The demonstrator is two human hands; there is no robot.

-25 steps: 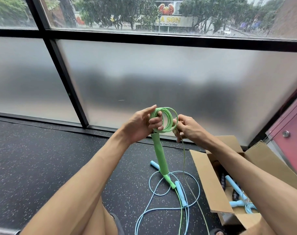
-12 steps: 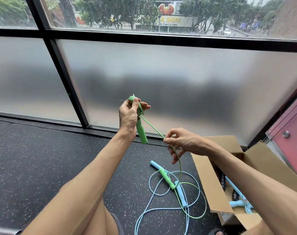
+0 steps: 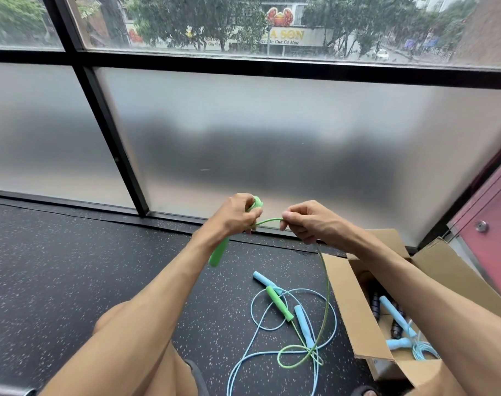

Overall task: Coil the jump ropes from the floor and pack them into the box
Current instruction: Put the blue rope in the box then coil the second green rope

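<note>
My left hand (image 3: 235, 215) grips the coiled part of a green jump rope (image 3: 325, 304) together with one green handle (image 3: 218, 254), which hangs below the fist. My right hand (image 3: 306, 221) pinches the green cord a short way to the right, and the cord runs down from it to the floor. The rope's second green handle (image 3: 279, 302) lies on the floor across a loose blue jump rope (image 3: 302, 324). An open cardboard box (image 3: 349, 307) stands at the right with blue and dark ropes inside.
The dark speckled floor (image 3: 72, 281) stretches to the left. A frosted window wall with black frames (image 3: 112, 144) runs along the back. A red door (image 3: 492, 224) stands behind the box. My knee (image 3: 123, 324) is at the lower middle.
My left hand dropped from its raised position and my right hand moved up and toward it, so both now hold the green cord close together. More green cord lies looped on the floor.
</note>
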